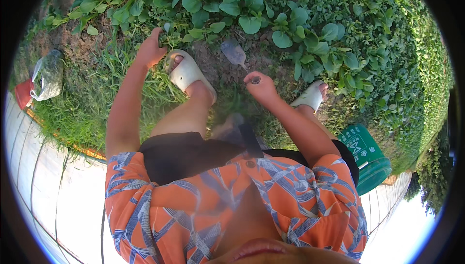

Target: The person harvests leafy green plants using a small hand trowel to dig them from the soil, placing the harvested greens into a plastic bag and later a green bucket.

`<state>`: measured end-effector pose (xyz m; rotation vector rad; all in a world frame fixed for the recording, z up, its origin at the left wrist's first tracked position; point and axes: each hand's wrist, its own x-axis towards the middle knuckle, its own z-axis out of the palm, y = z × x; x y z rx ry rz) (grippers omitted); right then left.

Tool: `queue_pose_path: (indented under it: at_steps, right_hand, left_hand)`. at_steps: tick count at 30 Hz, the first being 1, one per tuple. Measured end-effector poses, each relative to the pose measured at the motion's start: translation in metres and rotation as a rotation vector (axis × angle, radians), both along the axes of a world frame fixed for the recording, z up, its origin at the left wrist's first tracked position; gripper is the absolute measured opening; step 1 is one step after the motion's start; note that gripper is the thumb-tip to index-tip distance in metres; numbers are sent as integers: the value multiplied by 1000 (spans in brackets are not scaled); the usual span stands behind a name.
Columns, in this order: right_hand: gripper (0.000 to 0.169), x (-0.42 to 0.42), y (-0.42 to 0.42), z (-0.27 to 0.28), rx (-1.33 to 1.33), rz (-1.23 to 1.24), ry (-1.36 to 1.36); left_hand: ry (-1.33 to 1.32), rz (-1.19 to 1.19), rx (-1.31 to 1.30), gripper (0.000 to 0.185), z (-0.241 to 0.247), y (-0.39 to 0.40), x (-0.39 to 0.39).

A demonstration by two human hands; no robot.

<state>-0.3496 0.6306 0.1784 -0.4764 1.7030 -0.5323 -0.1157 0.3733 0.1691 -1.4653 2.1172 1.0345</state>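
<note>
My right hand [261, 86] is closed around the handle of a hand trowel [233, 52]. The end of the handle shows above the fist, and the metal blade lies over bare soil [207, 60] between my feet. My left hand [150, 50] reaches down at the edge of the leafy green plants [229, 0], just left of my left slide sandal [189, 77]. A pale leaf stands beside its fingertips. Whether those fingers pinch anything is hidden among the leaves and grass.
Behind me on the right a green plastic bucket [367, 158] with writing lies tilted on the ground. A filled clear plastic bag [51, 75] and a red container [23, 93] stand far left. Grass [76, 118] borders white sheeting [72, 187]. My right sandal [308, 97] is near the plants.
</note>
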Motion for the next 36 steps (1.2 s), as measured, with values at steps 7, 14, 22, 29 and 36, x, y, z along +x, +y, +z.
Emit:
queue_pose_path:
  at_steps: [7,14,22,29,36]
  right_hand:
    - [10,20,-35,-42,-69,-53,-31]
    - [10,36,-54,-53,-11,-145,-13]
    - [12,0,-70,-43,130,-25,-102]
    - [16,10,-47,-52,-86,102,37]
    - [13,1,-89,-56,-92,138,-6]
  left_hand:
    - [97,-351,18,70,-76,27,-76]
    - [197,-260,104,62,-102,36,-112]
    - [157,-374,-36,39,-100,26,-78]
    - [12,-472,14,39,-67,27,-100]
    - [51,-538,21,31,-59,27,-89]
